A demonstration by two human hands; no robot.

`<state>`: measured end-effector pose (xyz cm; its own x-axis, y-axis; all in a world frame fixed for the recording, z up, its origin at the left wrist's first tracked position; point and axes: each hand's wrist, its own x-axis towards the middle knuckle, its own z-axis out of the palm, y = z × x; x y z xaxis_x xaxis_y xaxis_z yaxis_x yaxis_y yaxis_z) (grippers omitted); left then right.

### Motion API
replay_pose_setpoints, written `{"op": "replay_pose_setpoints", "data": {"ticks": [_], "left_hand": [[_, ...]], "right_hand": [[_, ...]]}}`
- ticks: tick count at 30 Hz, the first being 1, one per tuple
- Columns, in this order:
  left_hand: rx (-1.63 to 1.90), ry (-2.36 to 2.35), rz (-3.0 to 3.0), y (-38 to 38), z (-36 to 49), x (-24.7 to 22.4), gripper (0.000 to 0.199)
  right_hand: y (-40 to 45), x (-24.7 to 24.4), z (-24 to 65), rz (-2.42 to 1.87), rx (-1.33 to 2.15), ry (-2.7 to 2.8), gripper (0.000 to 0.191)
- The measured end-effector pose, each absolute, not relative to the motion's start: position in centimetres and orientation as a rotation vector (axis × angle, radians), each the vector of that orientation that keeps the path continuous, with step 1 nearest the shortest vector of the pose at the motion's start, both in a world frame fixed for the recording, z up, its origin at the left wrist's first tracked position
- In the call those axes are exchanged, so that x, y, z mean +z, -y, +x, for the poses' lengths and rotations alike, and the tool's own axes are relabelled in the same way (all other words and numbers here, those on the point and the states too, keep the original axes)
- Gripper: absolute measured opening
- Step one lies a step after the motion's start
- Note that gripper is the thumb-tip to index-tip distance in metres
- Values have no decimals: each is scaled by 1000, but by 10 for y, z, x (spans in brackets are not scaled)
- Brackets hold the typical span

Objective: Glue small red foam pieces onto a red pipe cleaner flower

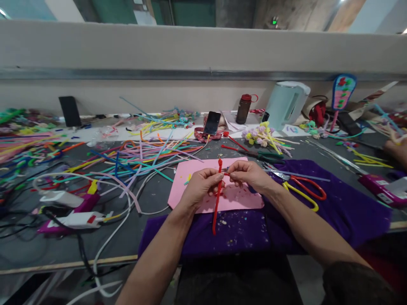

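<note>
Pinching in both hands above a pink sheet (235, 199). Left hand (201, 186): grip closed, fingertips and thumb clamped on the upper part of a red pipe cleaner (217, 207). Stem near upright, slightly tilted; knobbed tip just above the grip, long tail hanging below it, over purple cloth (248, 233). Right hand (248, 173): grip also together, on a short red piece (226, 174) that meets the stem just beside the left grip. Whether the two are joined, cannot tell; fingers cover part of it.

Under both grips, red bits and flecks lie on the sheet. Right of the right grip, scissors (281, 175) with one red and one yellow handle rest on the cloth. Beyond the grips, on the dark table (152, 195): a phone (213, 123), propped up; a dark bottle (243, 111) with red lid; a pale green kettle (282, 106); a yellow-and-lilac bundle (263, 134). Left of the left grip, loose coloured pipe cleaners (146, 151) lie heaped and crossed. Far right, well apart from the right grip, another person's hand (397, 148).
</note>
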<state>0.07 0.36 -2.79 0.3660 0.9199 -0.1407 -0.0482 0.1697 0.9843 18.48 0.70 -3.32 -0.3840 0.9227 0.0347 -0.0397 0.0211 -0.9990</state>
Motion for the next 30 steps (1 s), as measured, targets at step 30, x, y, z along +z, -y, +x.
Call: {"op": "replay_pose_setpoints", "data": {"ticks": [30], "left_hand": [[916,-1043,1219,-6,-3,-24,19]], "right_hand": [[-7,-51,176,-1517,31,2474,24]]}}
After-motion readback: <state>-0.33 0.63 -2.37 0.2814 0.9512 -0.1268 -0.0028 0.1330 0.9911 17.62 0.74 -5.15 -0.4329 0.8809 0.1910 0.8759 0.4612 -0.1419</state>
